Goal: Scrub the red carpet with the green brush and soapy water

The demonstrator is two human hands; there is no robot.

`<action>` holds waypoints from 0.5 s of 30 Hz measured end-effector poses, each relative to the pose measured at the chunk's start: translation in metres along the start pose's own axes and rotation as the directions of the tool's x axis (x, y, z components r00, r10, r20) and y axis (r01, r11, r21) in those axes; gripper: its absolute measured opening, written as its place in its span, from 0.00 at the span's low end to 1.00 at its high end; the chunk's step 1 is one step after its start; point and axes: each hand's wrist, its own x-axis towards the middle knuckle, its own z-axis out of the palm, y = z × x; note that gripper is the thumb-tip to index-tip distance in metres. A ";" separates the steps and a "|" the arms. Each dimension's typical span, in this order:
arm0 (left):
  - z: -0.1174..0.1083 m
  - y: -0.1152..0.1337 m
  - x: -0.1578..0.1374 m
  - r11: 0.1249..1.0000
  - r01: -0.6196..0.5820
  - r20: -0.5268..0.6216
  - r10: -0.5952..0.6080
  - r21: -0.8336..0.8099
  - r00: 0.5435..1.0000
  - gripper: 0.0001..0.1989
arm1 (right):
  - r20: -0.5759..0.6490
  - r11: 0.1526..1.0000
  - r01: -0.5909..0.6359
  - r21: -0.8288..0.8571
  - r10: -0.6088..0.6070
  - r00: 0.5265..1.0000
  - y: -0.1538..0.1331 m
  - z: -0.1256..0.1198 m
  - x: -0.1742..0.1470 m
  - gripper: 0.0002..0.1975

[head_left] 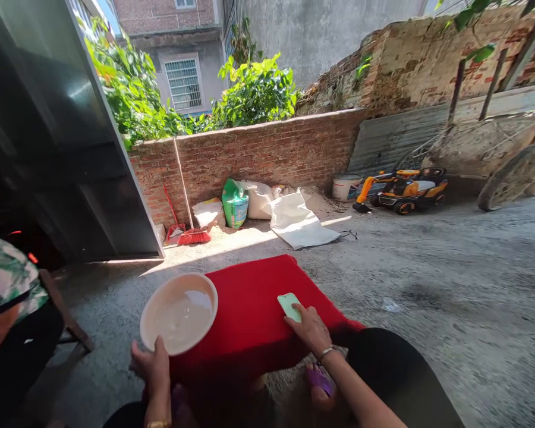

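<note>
A pale basin (182, 315) with a little clear water in it is at the left end of the red cloth (249, 297), partly past the cloth's edge. My left hand (151, 362) grips its near rim, thumb over the edge; the fingertips beneath are hidden. On the cloth's right part, a light green phone (289, 306) is in my right hand (311, 329), whose fingers close on its near end. Whether the phone still touches the cloth I cannot tell.
At left, a person in a patterned top (9, 279) is beside a wooden stool (66, 315). Along the brick wall (249, 148) stand a red broom (194, 236), sacks (258, 199) and a bucket (345, 187). A toy excavator (410, 189) and a cart wheel (512, 178) are at right.
</note>
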 end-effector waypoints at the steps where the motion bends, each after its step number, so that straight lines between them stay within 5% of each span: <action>1: -0.002 0.005 -0.001 0.992 -0.114 -0.019 0.115 0.055 0.993 0.28 | 0.042 1.000 0.001 0.010 -0.002 0.999 -0.018 0.008 -0.001 0.24; 4: 0.000 0.008 -0.014 0.905 -0.426 0.109 0.422 0.014 0.900 0.16 | 0.180 0.991 0.119 0.058 -0.127 0.975 -0.073 0.032 -0.006 0.30; 8: 0.017 -0.011 -0.032 0.842 -0.530 0.369 0.526 -0.101 0.766 0.04 | 0.273 0.973 0.219 0.077 -0.232 0.934 -0.107 0.051 -0.004 0.32; 12: 0.028 -0.029 -0.030 0.812 -0.580 0.432 0.548 -0.070 0.716 0.03 | 0.261 0.995 0.103 0.002 -0.100 0.960 -0.072 0.033 0.016 0.29; 15: 0.028 -0.033 -0.030 0.672 -0.740 0.458 0.654 0.013 0.602 0.10 | 0.174 0.997 -0.054 -0.049 0.062 0.983 -0.019 0.001 0.033 0.28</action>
